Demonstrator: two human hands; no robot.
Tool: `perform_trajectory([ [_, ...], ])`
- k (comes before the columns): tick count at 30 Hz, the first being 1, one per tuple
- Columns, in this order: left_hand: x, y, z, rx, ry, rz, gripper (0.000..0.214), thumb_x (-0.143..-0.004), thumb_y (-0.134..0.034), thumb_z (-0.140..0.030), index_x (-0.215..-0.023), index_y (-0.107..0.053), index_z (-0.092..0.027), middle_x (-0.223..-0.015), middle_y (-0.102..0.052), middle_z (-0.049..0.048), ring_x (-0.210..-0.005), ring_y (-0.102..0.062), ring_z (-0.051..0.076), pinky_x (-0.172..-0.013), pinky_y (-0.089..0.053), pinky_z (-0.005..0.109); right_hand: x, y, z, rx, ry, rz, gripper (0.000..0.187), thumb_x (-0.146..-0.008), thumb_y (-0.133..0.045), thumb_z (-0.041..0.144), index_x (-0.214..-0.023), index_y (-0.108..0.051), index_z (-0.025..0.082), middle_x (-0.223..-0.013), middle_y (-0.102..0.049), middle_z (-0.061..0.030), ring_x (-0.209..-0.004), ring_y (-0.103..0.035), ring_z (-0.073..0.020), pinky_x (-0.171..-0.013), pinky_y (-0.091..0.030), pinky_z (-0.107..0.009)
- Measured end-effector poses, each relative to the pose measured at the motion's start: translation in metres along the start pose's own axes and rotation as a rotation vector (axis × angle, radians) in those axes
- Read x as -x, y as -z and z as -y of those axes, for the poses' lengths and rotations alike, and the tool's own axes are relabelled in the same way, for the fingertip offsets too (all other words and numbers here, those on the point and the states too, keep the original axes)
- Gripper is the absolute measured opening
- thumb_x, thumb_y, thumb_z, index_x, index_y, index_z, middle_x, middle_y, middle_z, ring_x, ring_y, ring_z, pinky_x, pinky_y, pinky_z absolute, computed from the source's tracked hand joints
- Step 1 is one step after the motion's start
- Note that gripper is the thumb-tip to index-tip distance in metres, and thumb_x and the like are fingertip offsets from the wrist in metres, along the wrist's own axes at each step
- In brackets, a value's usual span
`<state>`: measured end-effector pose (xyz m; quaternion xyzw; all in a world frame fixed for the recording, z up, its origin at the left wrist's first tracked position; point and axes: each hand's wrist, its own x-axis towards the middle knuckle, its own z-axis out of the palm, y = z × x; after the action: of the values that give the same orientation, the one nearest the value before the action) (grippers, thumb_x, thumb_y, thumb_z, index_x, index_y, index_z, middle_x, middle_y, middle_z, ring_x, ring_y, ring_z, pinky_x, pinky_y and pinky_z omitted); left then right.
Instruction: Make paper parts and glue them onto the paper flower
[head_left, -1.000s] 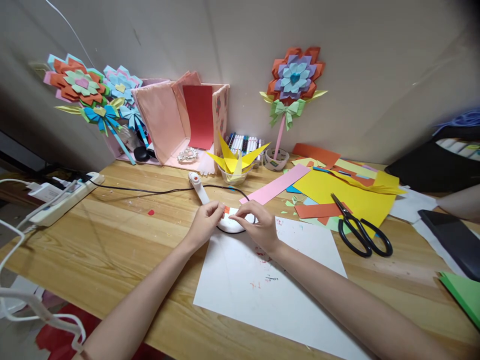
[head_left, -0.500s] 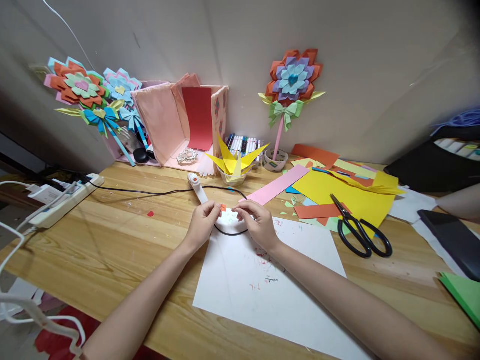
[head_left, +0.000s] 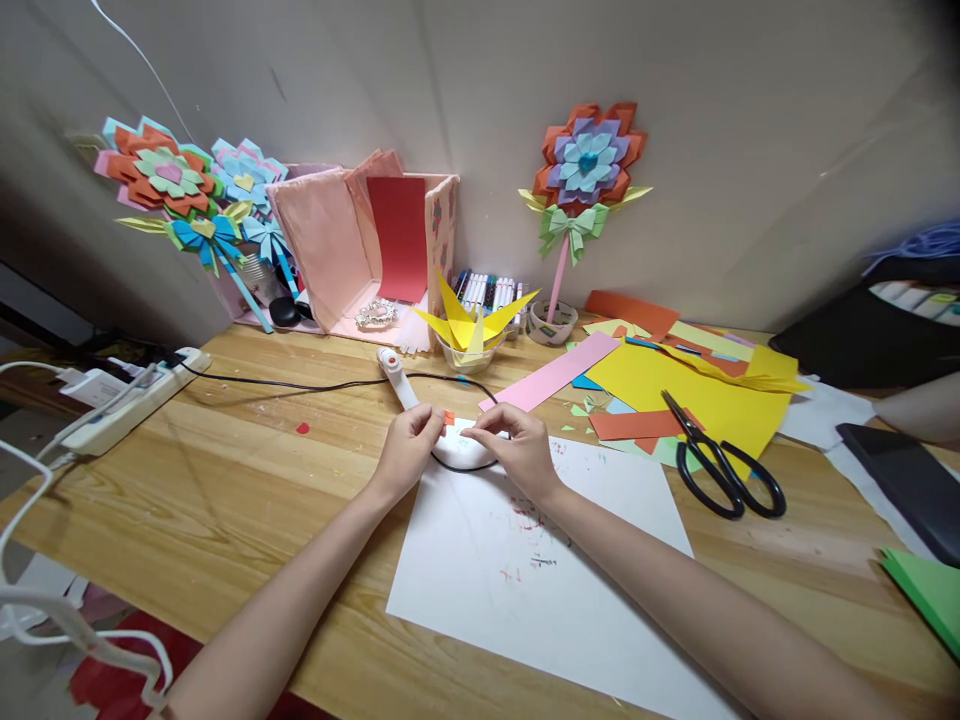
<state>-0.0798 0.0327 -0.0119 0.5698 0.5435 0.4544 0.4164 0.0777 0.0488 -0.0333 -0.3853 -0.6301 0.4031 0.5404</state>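
Between the thumb and fingers of my left hand [head_left: 411, 450] is a small orange piece of paper [head_left: 449, 417]. My right hand [head_left: 517, 450] is closed in a pinch just to the right of it, apart from the paper; whatever its fingertips hold, if anything, is too small to make out. Both hands hover over a white device [head_left: 395, 375] with a red button on its arm, a rounded base and a black cable. Below and in front of them lies a white sheet [head_left: 480, 590] with smudges of colour.
Black-handled scissors [head_left: 724, 465] lie by yellow paper [head_left: 622, 375] and orange scraps to the right. Behind stand a yellow paper star shape [head_left: 469, 325] in a bowl, a pink box [head_left: 322, 250] and paper flowers [head_left: 589, 160]. A power strip [head_left: 135, 400] sits at left, a phone [head_left: 900, 490] at right.
My right hand's fingertips have moved slightly left, towards the orange paper. My left hand still pinches the paper. The whole view has shifted very slightly.
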Motion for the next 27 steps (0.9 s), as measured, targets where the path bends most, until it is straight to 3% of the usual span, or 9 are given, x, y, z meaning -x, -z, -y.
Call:
perform_trajectory([
  [4, -0.0003, -0.0001, 0.0001, -0.005, -0.007, -0.005, 0.033, -0.082, -0.044, -0.036, -0.056, -0.038, -0.017, -0.053, -0.032, -0.0054, -0.051, -0.030, 0.008, -0.049, -0.023, 0.021, 0.0009, -0.0003, 0.0025, 0.027, 0.011, -0.003, 0.010, -0.069, -0.069, 0.023, -0.062, -0.064, 0.018, -0.062, -0.063, -0.0013, -0.057, -0.056, -0.0131, -0.056, -0.045, -0.025],
  [15, 0.0006, -0.0013, -0.0001, 0.015, -0.018, -0.001, 0.032, -0.082, -0.046, -0.037, -0.058, -0.039, -0.017, -0.055, -0.035, -0.0052, -0.053, -0.034, 0.008, -0.050, -0.026, 0.020, 0.0002, -0.0021, -0.0004, 0.043, -0.004, 0.148, 0.012, -0.079, -0.056, 0.017, -0.073, -0.066, 0.018, -0.070, -0.065, -0.0019, -0.058, -0.056, -0.0120, -0.056, -0.044, -0.023],
  [20, 0.0004, -0.0008, 0.0031, 0.019, -0.022, 0.000, 0.031, -0.082, -0.046, -0.037, -0.059, -0.041, -0.017, -0.056, -0.036, -0.0049, -0.054, -0.035, 0.009, -0.050, -0.027, 0.021, -0.0001, -0.0027, 0.0003, -0.014, -0.049, 0.151, 0.014, -0.080, -0.054, 0.018, -0.079, -0.068, 0.018, -0.073, -0.066, -0.0025, -0.056, -0.056, -0.0113, -0.056, -0.045, -0.023],
  [27, 0.0001, -0.0007, 0.0009, -0.001, -0.015, -0.013, 0.032, -0.082, -0.045, -0.036, -0.057, -0.039, -0.017, -0.054, -0.033, -0.0052, -0.053, -0.032, 0.008, -0.049, -0.025, 0.021, 0.0005, -0.0032, -0.0061, -0.050, -0.110, 0.083, 0.007, -0.073, -0.065, 0.024, -0.074, -0.068, 0.017, -0.070, -0.066, -0.0031, -0.057, -0.059, -0.0130, -0.056, -0.048, -0.024],
])
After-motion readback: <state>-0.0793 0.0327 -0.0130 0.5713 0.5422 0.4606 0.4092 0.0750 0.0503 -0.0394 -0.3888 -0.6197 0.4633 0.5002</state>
